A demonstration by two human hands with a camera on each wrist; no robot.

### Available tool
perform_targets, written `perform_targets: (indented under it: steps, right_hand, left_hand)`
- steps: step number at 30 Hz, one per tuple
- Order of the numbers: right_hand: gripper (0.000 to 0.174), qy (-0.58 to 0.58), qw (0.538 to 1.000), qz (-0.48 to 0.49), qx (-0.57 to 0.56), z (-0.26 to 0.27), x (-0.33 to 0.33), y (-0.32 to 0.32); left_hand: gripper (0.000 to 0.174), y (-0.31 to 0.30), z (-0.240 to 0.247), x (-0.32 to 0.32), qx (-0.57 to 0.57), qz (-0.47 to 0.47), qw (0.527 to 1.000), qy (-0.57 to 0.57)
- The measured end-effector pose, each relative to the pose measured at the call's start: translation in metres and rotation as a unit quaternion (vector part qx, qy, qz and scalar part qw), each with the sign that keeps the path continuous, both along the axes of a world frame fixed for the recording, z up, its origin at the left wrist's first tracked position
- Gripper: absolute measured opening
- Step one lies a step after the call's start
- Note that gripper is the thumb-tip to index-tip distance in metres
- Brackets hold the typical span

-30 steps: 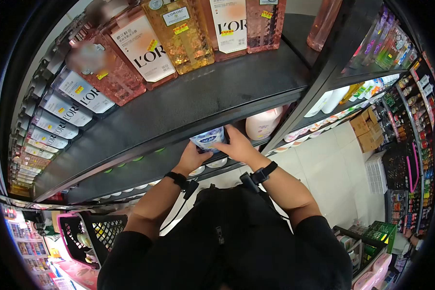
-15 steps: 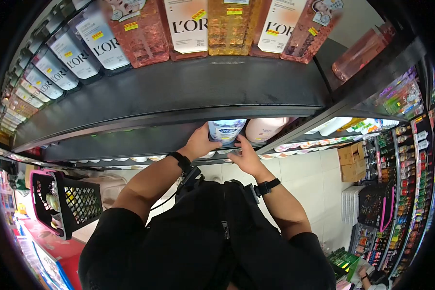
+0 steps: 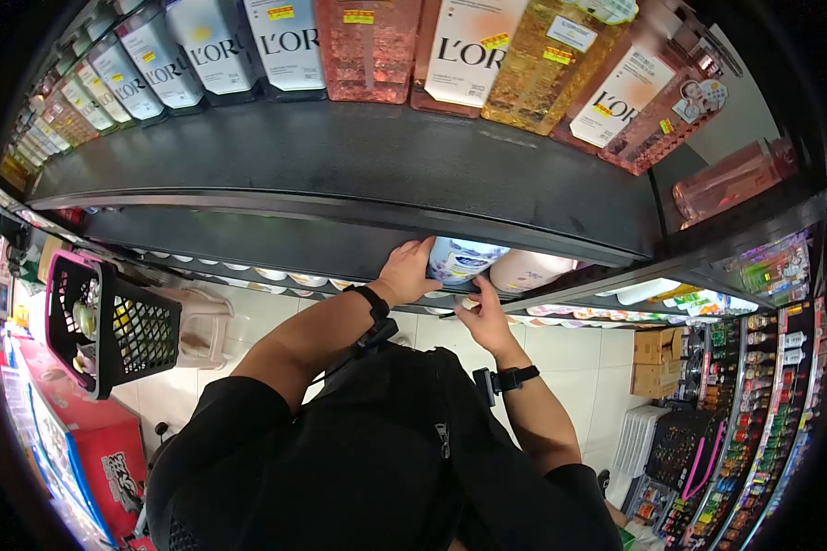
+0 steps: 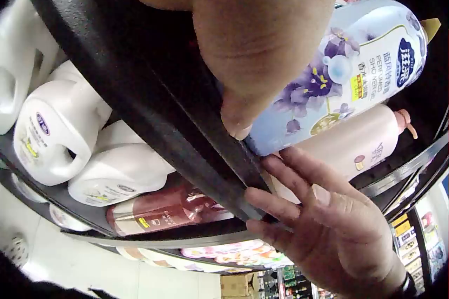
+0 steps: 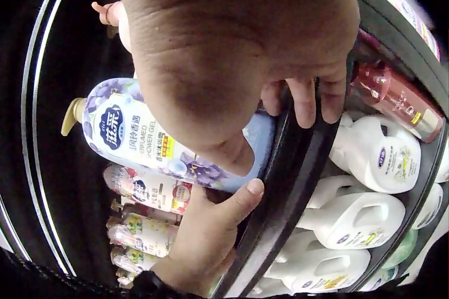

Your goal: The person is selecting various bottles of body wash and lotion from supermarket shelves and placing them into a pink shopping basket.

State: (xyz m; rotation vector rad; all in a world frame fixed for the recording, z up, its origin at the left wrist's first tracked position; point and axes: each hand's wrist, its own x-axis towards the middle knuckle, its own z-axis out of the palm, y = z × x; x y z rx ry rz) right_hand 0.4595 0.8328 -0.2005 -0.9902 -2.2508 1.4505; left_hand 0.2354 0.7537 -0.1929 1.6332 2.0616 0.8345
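A lavender-and-white shower gel bottle (image 3: 458,260) (image 4: 351,68) (image 5: 133,138) with a pump top lies tilted at the front of a dark shelf (image 3: 340,234), pump pointing inward. My left hand (image 3: 412,268) (image 5: 210,232) grips the bottle's side and base, thumb (image 4: 237,113) pressed on it. My right hand (image 3: 481,310) (image 4: 319,218) is just below, its fairly straight fingers (image 5: 309,106) on the shelf's front lip at the bottle's base.
A pale pink pump bottle (image 3: 533,271) lies right of the gel bottle. Tall boxed bottles (image 3: 469,55) fill the shelf above; white jugs (image 4: 63,131) sit on the shelf below. A pink-rimmed black basket (image 3: 110,326) stands at my left, cardboard boxes (image 3: 657,358) on the floor to the right.
The bottle has gone from in front of the shelf edge to in under the upper shelf. My right hand slid off its side down to its base, and my head turned right.
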Motion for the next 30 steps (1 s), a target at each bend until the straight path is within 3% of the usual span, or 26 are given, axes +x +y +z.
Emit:
perform_targets:
  steps: [4,7,8,22,25,28,30]
  right_hand:
    - [0.084,-0.012,1.000,-0.010,-0.001,0.003,0.002,-0.005]
    - [0.082,-0.026,1.000,-0.011,-0.001,0.014,0.001,-0.005]
    - [0.082,-0.027,1.000,-0.013,-0.006,0.015,0.001,-0.005]
    - [0.080,0.020,0.999,-0.026,-0.036,-0.008,0.005,-0.005]
    - [0.073,0.061,0.997,-0.035,-0.032,-0.017,0.008,-0.008]
    - [0.054,0.129,0.985,-0.105,-0.047,-0.031,0.013,-0.021]
    - [0.044,0.145,0.978,-0.145,-0.023,-0.048,0.020,-0.025]
  left_hand:
    - [0.089,0.001,-0.010,-0.002,0.013,-0.011,1.000,0.000]
    - [0.077,0.002,-0.001,0.001,0.012,0.008,1.000,-0.018]
    - [0.087,0.003,-0.003,-0.002,-0.019,-0.010,0.999,-0.024]
    - [0.081,0.005,-0.013,0.001,-0.008,0.001,1.000,0.000]
    - [0.081,0.003,0.007,0.005,-0.056,0.010,0.998,-0.005]
    - [0.081,-0.008,0.008,0.005,-0.042,0.019,0.999,-0.003]
    - [0.078,-0.025,0.017,0.001,0.000,0.036,0.993,-0.115]
